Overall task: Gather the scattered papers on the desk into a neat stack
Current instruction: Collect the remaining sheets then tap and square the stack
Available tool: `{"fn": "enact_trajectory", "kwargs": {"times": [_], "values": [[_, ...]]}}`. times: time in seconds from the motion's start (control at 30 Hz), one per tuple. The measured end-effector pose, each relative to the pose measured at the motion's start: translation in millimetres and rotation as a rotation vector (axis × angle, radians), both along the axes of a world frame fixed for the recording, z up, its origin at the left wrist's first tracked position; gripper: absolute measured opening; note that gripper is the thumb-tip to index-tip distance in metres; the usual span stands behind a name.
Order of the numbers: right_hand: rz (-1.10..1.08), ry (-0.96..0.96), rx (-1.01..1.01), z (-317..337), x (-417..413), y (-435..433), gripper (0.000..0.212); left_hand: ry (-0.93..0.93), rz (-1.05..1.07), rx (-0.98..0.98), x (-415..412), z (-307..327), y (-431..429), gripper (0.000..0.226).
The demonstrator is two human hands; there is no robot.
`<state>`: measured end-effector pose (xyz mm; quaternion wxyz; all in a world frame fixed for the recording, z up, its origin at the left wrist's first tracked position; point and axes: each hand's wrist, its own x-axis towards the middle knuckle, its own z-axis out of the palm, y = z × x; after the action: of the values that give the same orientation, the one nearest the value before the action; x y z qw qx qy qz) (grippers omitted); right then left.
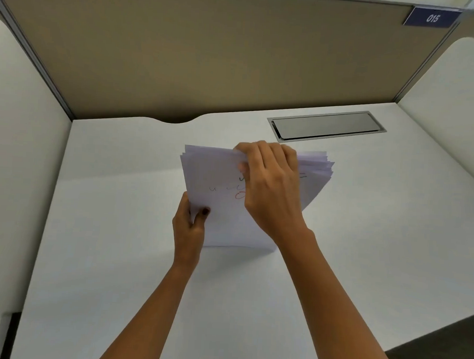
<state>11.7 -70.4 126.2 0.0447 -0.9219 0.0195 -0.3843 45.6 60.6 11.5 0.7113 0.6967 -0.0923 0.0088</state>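
— Both hands are holding the papers (226, 206) standing on the tabletop (116, 255), in front of the metal lid (326, 126). Left hand (189, 226) is pinching the side; right hand (268, 186) is gripping the top.

— Top edges are looking messy. Try tapping the bottom down gently, holding loosely, so the sheets are lining up.

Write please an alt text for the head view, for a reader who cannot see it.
Two bare hands hold a stack of papers upright on a white desk: the left hand grips its left edge, the right hand its top edge. A closed metal flap sits behind, before a beige partition with a 015 sign.
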Motion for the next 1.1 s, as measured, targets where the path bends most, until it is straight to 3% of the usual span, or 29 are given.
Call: {"fn": "enact_trajectory", "kwargs": {"times": [0.17, 0.3, 0.37, 0.43, 0.5, 0.6, 0.67, 0.73, 0.9, 1.1], "values": [[0.039, -0.062, -0.011, 5, -1, 1, 0.006, 0.005, -0.062, 0.032, -1, 2, 5, 0.046], [0.128, -0.091, -0.009, 7, -3, 5, 0.006, 0.032, -0.055, 0.071, 10, -1, 11, 0.047], [0.088, -0.175, 0.074, 5, -11, 1, 0.017, 0.068, -0.039, 0.067, 12, 0, 9, 0.035], [-0.074, -0.373, 0.294, -5, -24, -12, 0.046, 0.11, -0.024, 0.022, 9, 2, 7, 0.023], [-0.188, -0.542, 0.676, -26, -40, -29, 0.073, 0.123, -0.022, -0.012, 7, 4, 6, 0.024], [-0.074, -0.389, 1.321, -68, -52, -41, 0.097, 0.116, -0.034, -0.007, 9, 4, 7, 0.026], [-0.016, -0.195, 1.479, -94, -58, -40, 0.083, 0.119, -0.033, 0.002, 9, 3, 5, 0.025], [0.002, -0.089, 1.511, -112, -60, -35, 0.052, 0.111, -0.029, 0.006, 9, 3, 2, 0.028], [-0.048, -0.136, 1.515, -120, -55, -16, 0.021, 0.095, -0.004, 0.024, 11, 3, 0, 0.031], [-0.076, -0.269, 1.395, -106, -50, -1, 0.03, 0.082, 0.042, -0.04, 13, 16, -7, 0.028]]}}
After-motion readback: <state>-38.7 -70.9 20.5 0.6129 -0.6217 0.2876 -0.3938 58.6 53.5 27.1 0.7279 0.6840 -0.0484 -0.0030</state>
